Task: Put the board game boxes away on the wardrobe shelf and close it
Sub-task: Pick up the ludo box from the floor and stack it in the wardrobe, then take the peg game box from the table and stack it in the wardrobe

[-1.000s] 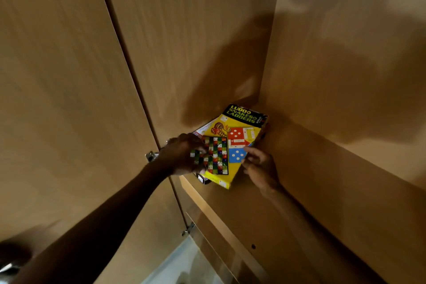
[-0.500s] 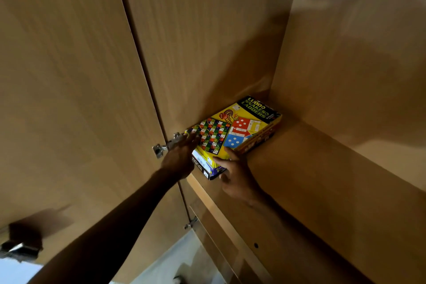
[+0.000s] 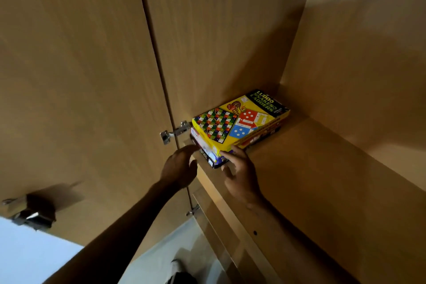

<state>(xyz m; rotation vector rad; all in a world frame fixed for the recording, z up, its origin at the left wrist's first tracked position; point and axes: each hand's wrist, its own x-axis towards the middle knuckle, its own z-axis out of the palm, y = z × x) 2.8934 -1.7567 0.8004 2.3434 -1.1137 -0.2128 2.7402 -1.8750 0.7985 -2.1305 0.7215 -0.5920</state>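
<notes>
While both boxes point(image 3: 239, 122) sit stacked at the shelf's point(image 3: 322, 180) left edge, tucked toward its back corner, the right hand point(image 3: 242, 173) lays straight fingers on the stack's near corner, gripping nothing. The left hand point(image 3: 179, 168) hangs loose and empty beside it. Stowing looks done, but the door point(image 3: 69, 76) stands open and needs closing.

I read "LUDO SNAKES & LADDERS" on the black corner of the yellow game box point(image 3: 242, 122); the lower box point(image 3: 207, 152) has print too small to read.

A pale surface point(image 3: 27, 258) fills the lower left of the frame; a dark, blurred object point(image 3: 182, 278) sits at bottom centre.
</notes>
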